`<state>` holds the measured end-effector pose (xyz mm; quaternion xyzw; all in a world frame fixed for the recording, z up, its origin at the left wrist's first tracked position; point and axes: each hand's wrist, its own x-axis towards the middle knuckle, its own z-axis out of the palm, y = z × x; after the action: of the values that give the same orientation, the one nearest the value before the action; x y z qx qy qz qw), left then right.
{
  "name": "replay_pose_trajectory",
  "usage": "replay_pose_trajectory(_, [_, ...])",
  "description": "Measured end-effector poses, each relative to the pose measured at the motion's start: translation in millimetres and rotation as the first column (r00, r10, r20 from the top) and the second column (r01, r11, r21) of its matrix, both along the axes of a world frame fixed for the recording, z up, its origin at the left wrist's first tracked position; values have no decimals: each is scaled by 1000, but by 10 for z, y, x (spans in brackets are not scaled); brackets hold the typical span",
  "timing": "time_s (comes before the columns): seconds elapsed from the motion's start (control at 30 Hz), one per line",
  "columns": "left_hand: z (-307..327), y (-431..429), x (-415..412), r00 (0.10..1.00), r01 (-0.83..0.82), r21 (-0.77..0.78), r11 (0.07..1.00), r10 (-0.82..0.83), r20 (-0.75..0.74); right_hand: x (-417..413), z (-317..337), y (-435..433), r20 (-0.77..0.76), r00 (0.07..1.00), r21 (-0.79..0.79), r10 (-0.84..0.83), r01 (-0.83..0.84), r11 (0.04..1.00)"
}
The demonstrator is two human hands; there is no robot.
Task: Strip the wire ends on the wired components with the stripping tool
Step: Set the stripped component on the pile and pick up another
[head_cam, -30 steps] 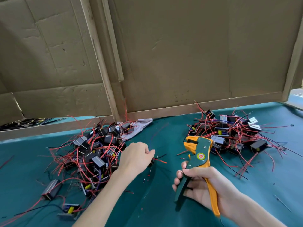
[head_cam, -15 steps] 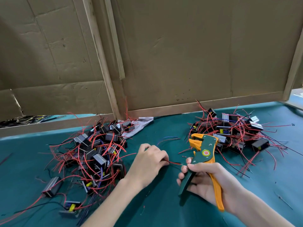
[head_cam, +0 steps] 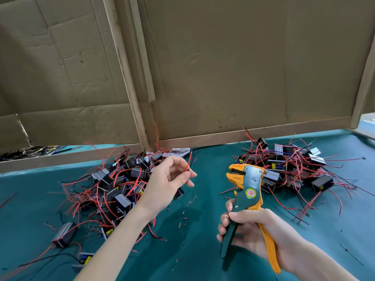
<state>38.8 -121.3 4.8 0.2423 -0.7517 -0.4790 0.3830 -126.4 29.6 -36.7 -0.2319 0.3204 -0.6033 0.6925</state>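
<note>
Left hand (head_cam: 168,185): I see it pinching a red wire (head_cam: 189,162) — raised above the surface (head_cam: 203,250).
Right hand (head_cam: 253,234): gripping the stripping tool (head_cam: 246,201) — upright.

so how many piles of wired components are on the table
2. The left pile lies beside the left hand; the right pile sits behind the stripping tool. A few loose components lie in front of the left pile.

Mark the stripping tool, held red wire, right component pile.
stripping tool (head_cam: 250,192), head view, its round label.
red wire (head_cam: 189,161), head view, upright free stretch.
right component pile (head_cam: 290,167), head view, heap's middle.
</note>
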Motion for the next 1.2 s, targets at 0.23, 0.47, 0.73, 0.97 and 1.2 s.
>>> replay_pose_trajectory(0.23, [121, 176, 46, 987, 137, 139, 981, -147, 71, -67, -61, -23, -184, 970, -131, 157, -182, 974])
replay_pose_trajectory(0.47, [187, 216, 68, 984, 142, 145, 979, -156, 85, -68, -95, -5, -266, 941, -174, 210, -261, 949])
replay_pose_trajectory(0.73, [228, 202, 106, 972, 157, 70, 985, -166, 168, -44, 4, 67, -391, 895, -173, 216, -302, 937])
replay_pose_trajectory(0.97, [334, 219, 145, 956, 185, 55, 981, -193, 221, -40, 91, 113, -445, 860, -141, 249, -342, 929])
replay_pose_trajectory(1.2, [350, 258, 130, 952, 207, 92, 974, -222, 211, -5, 149, 129, -456, 849, -115, 268, -354, 928])
